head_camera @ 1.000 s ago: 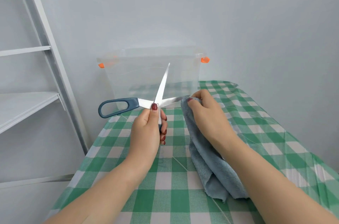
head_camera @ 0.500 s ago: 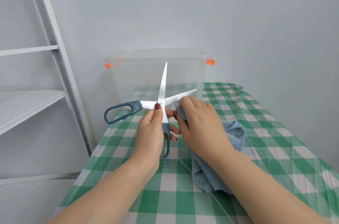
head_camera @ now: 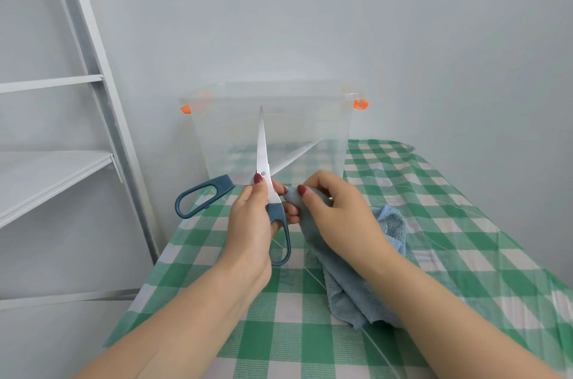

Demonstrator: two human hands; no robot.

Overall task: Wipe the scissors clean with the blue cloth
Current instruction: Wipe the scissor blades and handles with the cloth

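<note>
The scissors (head_camera: 262, 146) have steel blades and dark blue handles and are spread wide open. One blade points up, the other points up and right. My left hand (head_camera: 252, 223) grips them at the pivot, thumb on the joint, above the table. My right hand (head_camera: 338, 214) pinches the blue cloth (head_camera: 350, 279) just right of the pivot, below the right blade and off it. The rest of the cloth hangs down onto the tablecloth.
A clear plastic bin (head_camera: 310, 118) with orange clips stands behind the scissors at the table's far edge. The table (head_camera: 449, 239) wears a green and white checked cover. A white shelf frame (head_camera: 93, 83) rises to the left, close to the table's left edge.
My right hand with the cloth slid from the tip of the right blade down toward the pivot and came off it. The blade is now bare. The scissors stayed in my left hand.
</note>
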